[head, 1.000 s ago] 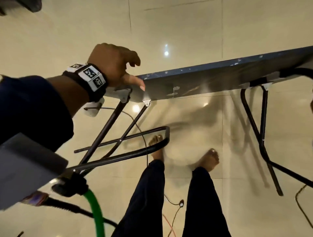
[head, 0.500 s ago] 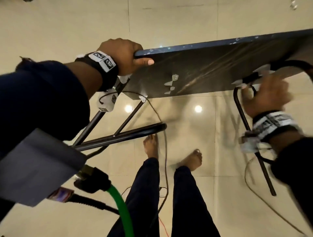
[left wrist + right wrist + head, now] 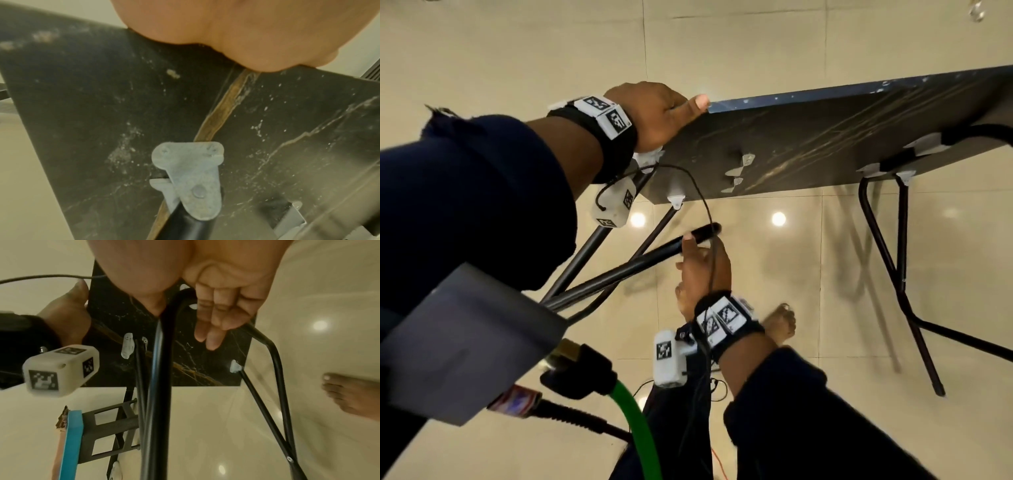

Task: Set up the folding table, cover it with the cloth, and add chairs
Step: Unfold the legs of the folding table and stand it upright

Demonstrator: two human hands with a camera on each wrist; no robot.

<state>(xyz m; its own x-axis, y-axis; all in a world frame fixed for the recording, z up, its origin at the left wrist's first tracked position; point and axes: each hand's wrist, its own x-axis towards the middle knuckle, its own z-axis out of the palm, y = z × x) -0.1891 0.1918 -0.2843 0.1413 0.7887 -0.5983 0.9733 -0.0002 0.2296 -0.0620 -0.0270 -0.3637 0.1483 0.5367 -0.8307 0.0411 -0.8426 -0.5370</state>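
Observation:
The folding table's dark marbled tabletop (image 3: 825, 144) hangs tilted above the floor, its underside facing me. My left hand (image 3: 661, 113) grips its upper left corner, thumb on the underside; in the left wrist view only the palm (image 3: 236, 32) shows above a grey hinge bracket (image 3: 191, 178). My right hand (image 3: 702, 270) holds the bend of the near black leg frame (image 3: 626, 270), which sticks out toward me. In the right wrist view the thumb and the fingers (image 3: 218, 324) lie on either side of this tube (image 3: 160, 386). The far leg frame (image 3: 900, 274) reaches down to the floor.
My bare feet (image 3: 780, 322) stand on glossy beige tiles under the table. Thin cables and an orange wire (image 3: 719, 462) trail on the floor. A green cable (image 3: 637, 421) and a grey box (image 3: 458, 349) hang near my chest. A blue-edged object (image 3: 74, 443) on a dark frame lies at the left.
My right hand has left the far leg frame and crossed over to take the near one. My left hand keeps its hold on the tabletop's corner.

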